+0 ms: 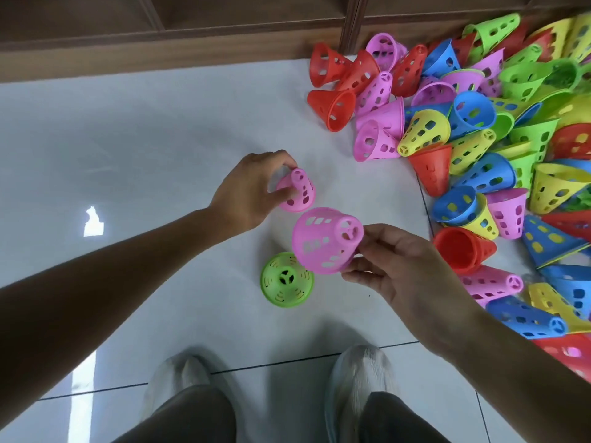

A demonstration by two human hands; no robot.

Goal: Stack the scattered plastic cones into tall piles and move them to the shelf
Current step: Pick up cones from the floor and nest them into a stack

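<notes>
Nearest, shoes (358, 375) on the tiled floor (128, 139). A green cone (287, 279) stands wide end down between the hands – likely the base for a pile. Right hand (399, 273), fingers pinching a pink cone (326, 239) at its narrow end, tilted, probably for nesting. Left hand (246, 193), fingers curled round a smaller-looking pink cone (297, 190). Bare floor to the left gives room; the loose heap of cones (479, 139) crowds the right, up to the wooden shelf base (160, 43) – the far edge.
</notes>
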